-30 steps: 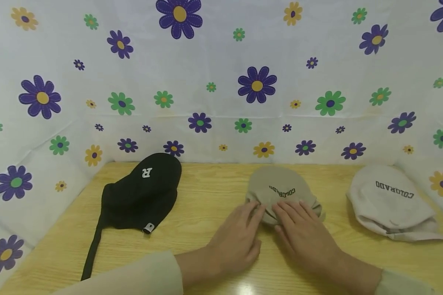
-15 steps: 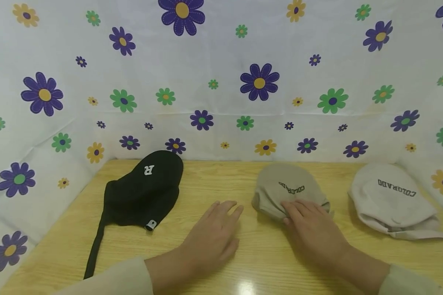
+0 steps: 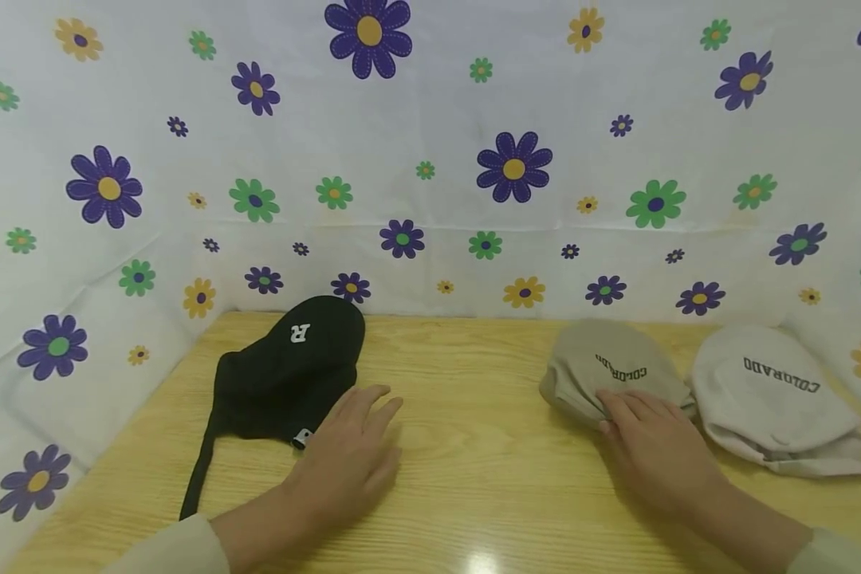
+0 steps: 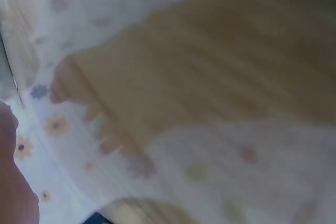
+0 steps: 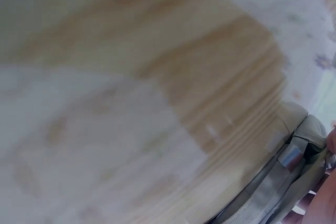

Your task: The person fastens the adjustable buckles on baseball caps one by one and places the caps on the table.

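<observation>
Clearly two caps are in play. Right hand [image 3: 656,446] lies flat, fingers straight, tips pressing the near edge of the tan cap [image 3: 613,375], which sits right of centre on the worktop [image 3: 466,478], its far side touching the white cap [image 3: 775,399]. Left hand [image 3: 347,454] is open with relaxed fingers, holding nothing, just beside the black cap [image 3: 287,371] near its buckle [image 3: 303,438]; contact cannot be told. Risks, as I judge them: any further push rightward would bunch the tan cap against the white one or nudge that one toward the worktop's right edge. The black cap's trailing strap [image 3: 199,474] could snag or drag if the cap is pulled. Wrist views are blurred.
</observation>
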